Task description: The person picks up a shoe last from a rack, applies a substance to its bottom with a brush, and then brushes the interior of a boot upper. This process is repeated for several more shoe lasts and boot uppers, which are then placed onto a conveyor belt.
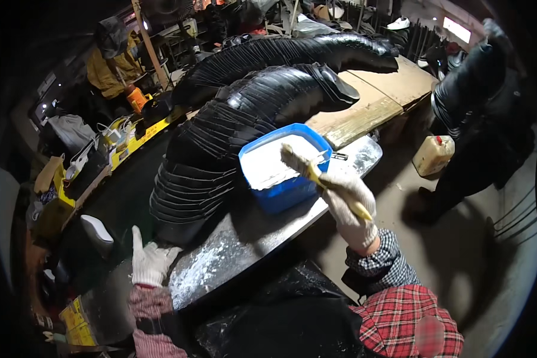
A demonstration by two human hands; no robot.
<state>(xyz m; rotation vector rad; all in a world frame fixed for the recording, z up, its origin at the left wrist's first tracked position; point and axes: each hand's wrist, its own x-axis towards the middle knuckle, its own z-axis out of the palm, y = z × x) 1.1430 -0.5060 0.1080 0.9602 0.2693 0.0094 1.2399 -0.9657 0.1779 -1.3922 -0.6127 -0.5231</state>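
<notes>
White-gloved right hand [349, 206] clamps a yellow-handled brush [308, 169] above a blue plastic tub [289, 197]; white-gloved left hand [150, 262] spreads its fingers.

Dim light, dark fisheye-bent edges

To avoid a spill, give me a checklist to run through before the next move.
1. Brush held in the right hand: ok, gripped by its handle.
2. Tub open: ok, white contents exposed.
3. Tub well back from the bench edge: not ok, it stands close to it.
4. Left hand empty: ok, nothing seen in it.
5. Bristles freshly loaded: cannot tell.
</notes>
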